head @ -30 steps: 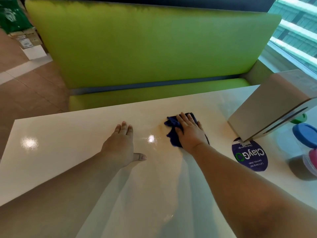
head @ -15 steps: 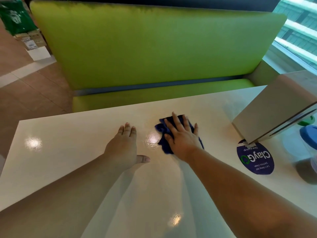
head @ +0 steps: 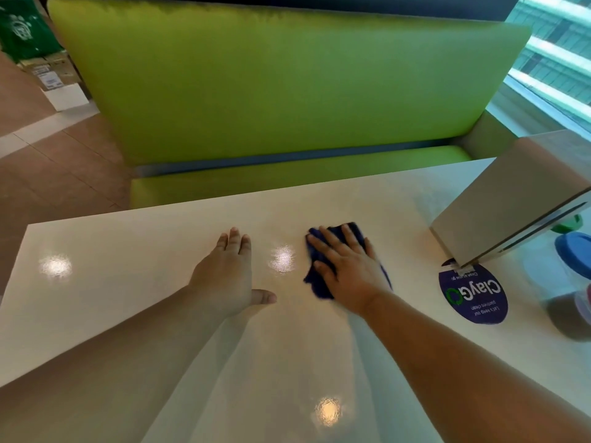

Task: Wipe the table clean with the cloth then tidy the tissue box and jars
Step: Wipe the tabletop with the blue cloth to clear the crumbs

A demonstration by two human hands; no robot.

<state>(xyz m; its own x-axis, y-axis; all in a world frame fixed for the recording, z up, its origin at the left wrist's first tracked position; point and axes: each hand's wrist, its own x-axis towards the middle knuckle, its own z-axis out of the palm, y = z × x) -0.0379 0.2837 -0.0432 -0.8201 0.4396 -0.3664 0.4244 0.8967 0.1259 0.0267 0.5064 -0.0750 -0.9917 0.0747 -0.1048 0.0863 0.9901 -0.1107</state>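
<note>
My right hand [head: 347, 270] presses a dark blue cloth [head: 319, 287] flat on the glossy cream table [head: 128, 282], fingers spread and straight over it. My left hand [head: 228, 276] rests palm down on the table to the left of the cloth, fingers straight, thumb out. At the right stands the grey tissue box [head: 508, 206], tilted in view. Behind and beside it are jars: one with a blue lid [head: 574, 251] and brown contents, one with a pink lid [head: 585, 302] at the frame edge, and a green lid [head: 571, 225] showing behind the box.
A round dark blue sticker [head: 473, 295] lies on the table in front of the tissue box. A green bench seat [head: 271, 91] runs along the far edge of the table. Brown tiled floor and boxes [head: 51, 75] lie at the far left. A window [head: 556, 59] is at the right.
My right hand slid the cloth leftward across the table toward my left hand, then slightly back to the right. My left hand stayed in place.
</note>
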